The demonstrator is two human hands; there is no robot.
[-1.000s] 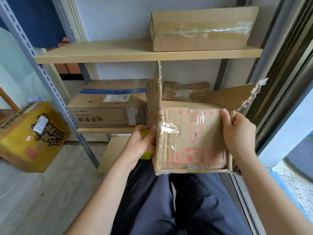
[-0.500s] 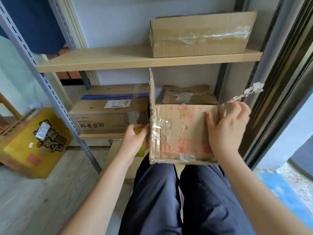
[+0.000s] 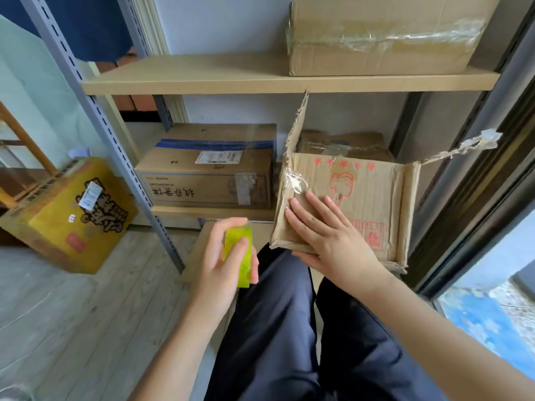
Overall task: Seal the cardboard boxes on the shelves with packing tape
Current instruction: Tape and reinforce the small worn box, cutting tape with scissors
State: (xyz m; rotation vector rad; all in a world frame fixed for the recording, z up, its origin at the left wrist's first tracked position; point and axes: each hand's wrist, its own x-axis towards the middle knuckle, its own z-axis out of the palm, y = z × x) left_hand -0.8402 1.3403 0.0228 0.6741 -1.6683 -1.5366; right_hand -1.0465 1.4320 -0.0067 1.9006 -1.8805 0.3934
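While two hands (image 3: pixel 330 235) work, perhaps five boxes (image 3: pixel 359 204).

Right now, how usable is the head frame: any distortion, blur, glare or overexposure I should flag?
Head view: wide-angle bending bows the shelf post and the frame at right; daylight blows out the bottom-right corner; glare sits on the old tape of the top box; the yellow box at the left edge looks soft; the left hand with the tape roll and the right hand on the open box read clearly.

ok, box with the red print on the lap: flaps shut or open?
Partly open. On the red-printed box the right hand presses one flap flat, but the left flap stands upright and no fresh tape crosses it.
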